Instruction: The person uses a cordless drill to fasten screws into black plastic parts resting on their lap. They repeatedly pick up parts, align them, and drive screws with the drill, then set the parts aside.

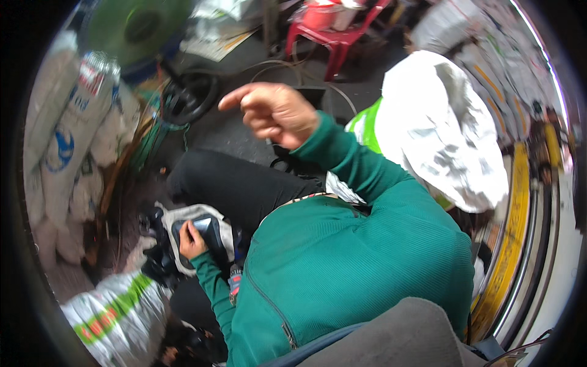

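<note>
Dark flat panel with a glossy face (211, 227) lies on a crumpled pale grey-white sheet (226, 240), beside the seated person's left side. Bare left hand (192, 240) covers part of it, thumb and fingers bunched — whether they grip it, I cannot tell; which way its long axis runs is equally unclear. Apart from it, the right hand (272, 113) is raised, loosely curled, forefinger pointing left. Red lettering marks a silvery, green-banded sack (131, 306), cut off lower left.
</note>
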`<state>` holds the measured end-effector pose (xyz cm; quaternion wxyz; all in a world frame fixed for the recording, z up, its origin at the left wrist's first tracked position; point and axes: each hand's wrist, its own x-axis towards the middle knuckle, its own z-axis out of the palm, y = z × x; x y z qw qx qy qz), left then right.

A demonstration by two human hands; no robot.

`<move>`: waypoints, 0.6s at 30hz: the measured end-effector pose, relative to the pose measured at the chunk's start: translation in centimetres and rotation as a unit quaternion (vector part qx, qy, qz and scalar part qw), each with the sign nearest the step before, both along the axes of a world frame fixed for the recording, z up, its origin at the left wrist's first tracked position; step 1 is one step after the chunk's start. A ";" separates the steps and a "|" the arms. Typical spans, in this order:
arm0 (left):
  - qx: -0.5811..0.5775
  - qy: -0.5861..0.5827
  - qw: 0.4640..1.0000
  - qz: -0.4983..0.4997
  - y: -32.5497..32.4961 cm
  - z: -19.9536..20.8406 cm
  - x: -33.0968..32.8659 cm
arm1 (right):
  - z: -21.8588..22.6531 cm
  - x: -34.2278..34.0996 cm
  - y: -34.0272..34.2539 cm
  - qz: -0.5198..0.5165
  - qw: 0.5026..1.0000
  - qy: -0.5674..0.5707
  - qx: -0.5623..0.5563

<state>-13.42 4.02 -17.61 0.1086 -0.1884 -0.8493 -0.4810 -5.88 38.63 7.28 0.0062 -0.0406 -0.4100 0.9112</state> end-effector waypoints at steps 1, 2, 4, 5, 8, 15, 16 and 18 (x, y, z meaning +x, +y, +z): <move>0.018 -0.021 1.000 0.010 -0.1 -0.4 -0.2 | 4.0 2.5 0.3 -0.098 0.981 0.030 0.167; 0.008 -0.004 1.000 0.020 0.0 0.2 0.0 | 7.5 4.9 0.5 -0.213 0.908 0.085 0.350; 0.049 0.002 0.998 0.033 -1.6 -1.6 -0.8 | 11.9 8.9 1.6 -0.406 0.656 0.234 0.592; 0.087 -0.044 0.995 0.030 -1.3 -1.6 -0.9 | 13.9 12.2 2.1 -0.453 0.615 0.241 0.599; 0.112 -0.099 0.988 0.049 -1.9 -1.6 -1.1 | 17.4 22.3 10.0 -0.551 0.298 -0.124 0.769; 0.175 -0.131 0.976 0.016 0.0 -2.8 -0.7 | -20.3 25.9 13.3 -0.072 0.527 -0.348 0.771; 0.137 -0.105 0.984 0.037 -2.0 -2.3 -1.4 | -16.2 19.2 5.4 -0.039 0.472 -0.342 0.811; 0.111 -0.075 0.991 0.032 -1.5 -2.0 -1.1 | -15.1 18.2 7.3 -0.074 0.493 -0.330 0.801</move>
